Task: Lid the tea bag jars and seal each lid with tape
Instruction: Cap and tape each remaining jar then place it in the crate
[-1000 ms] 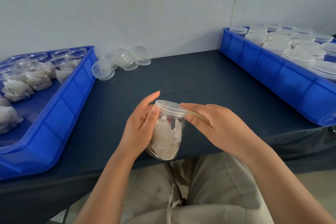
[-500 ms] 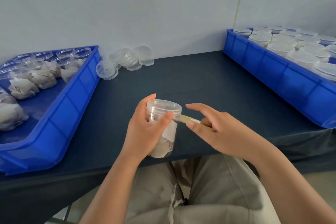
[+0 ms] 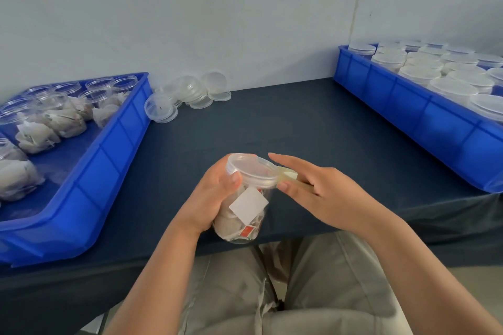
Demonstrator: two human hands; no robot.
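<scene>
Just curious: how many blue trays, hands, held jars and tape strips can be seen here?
2 blue trays: left tray, right tray
2 hands: left hand, right hand
1 held jar
1 tape strip
Total: 6
The jars inside the trays overlap too much to count.

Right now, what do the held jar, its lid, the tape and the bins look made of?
Jar: clear, glossy plastic, likely; tea bags show through. Lid: translucent, slightly frosted plastic, moulded rim. Tape strip: thin, yellowish, see-through film, probably plastic. Blue bins: opaque, smooth moulded plastic, ribbed walls.
</scene>
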